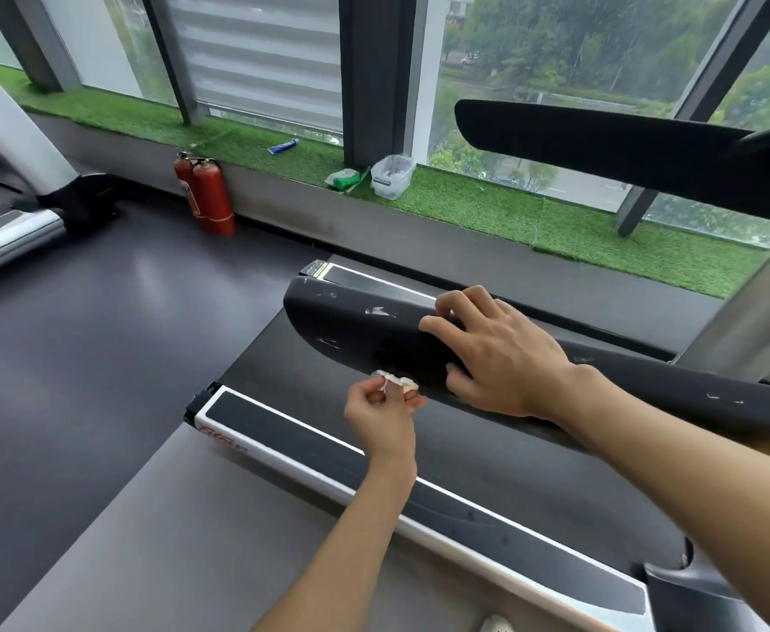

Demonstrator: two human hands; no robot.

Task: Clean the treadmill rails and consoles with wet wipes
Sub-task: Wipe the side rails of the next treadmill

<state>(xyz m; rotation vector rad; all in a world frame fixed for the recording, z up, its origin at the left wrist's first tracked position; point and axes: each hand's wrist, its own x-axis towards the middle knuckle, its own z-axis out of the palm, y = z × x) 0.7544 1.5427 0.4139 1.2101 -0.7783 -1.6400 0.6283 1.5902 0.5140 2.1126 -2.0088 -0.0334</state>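
Far left: neighbouring treadmill [9,230]. Two red fire extinguishers [205,193] on floor against wall below turf ledge [488,207]. On ledge: blue tube [282,146], green packet [344,177], clear tub [392,175].

Left hand [380,412] raised from below, fingers curled, pinching crumpled white wipe [394,379] at lower edge of near handrail [351,326]. Right hand [501,353] just beside it, gripping same rail, fingers curled over top, thumb at lower edge. Far handrail [601,143] upper right, well apart.

A black handrail [355,326] slants from frame centre to the right edge, rounded end leftward, scuffed with white marks. A crumpled white wet wipe [394,379] sits against its lower edge. A second handrail [601,139], also black, crosses the upper right.
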